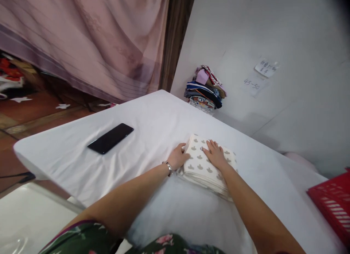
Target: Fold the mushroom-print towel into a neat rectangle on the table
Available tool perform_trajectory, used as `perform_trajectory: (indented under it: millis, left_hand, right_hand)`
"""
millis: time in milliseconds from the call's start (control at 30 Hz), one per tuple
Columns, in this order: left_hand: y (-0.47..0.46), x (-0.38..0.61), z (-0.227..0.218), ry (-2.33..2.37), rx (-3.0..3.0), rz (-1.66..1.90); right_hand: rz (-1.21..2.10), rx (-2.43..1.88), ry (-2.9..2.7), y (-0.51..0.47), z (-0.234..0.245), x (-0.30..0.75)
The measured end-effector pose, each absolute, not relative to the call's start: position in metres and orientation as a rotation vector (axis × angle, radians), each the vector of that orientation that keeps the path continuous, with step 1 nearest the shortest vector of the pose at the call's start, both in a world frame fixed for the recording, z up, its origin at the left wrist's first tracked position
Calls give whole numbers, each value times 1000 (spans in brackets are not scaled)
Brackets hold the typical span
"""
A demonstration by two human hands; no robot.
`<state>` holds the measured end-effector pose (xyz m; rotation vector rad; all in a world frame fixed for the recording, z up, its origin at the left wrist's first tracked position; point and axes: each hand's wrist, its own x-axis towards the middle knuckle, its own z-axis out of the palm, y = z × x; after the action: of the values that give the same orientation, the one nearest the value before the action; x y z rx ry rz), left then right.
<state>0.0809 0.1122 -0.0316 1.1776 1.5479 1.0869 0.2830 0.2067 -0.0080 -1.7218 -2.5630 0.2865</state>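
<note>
A folded cream cloth (203, 165) with small grey shapes lies on the white-covered table (153, 119). My right hand (216, 154) rests flat on top of it, fingers stretched out. My left hand (179, 157), with a bracelet at the wrist, is pressed against the cloth's left edge, its fingers curled at the fold and partly hidden.
A black phone (111, 138) lies on the table to the left. A stack of folded colourful clothes (205, 90) sits at the far corner against the white wall. A red plastic basket (333, 203) stands at the right edge. Pink curtain hangs behind.
</note>
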Motion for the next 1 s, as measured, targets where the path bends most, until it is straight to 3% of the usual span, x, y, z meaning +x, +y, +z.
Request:
perform_trajectory:
  millis: [300, 567, 767, 1000]
  left_hand:
    - [114, 77, -29, 1542, 1188, 1091]
    - [112, 72, 0, 1620, 1167, 1117]
    - [121, 26, 7, 1596, 947, 1070]
    - [120, 6, 9, 1598, 958, 908]
  right_hand:
    - [213, -1861, -2436, 179, -2, 361]
    - [723, -1861, -1882, 141, -8, 387]
    - [801, -1731, -2218, 94, 16, 368]
    - [309, -1590, -2323, 151, 42, 349]
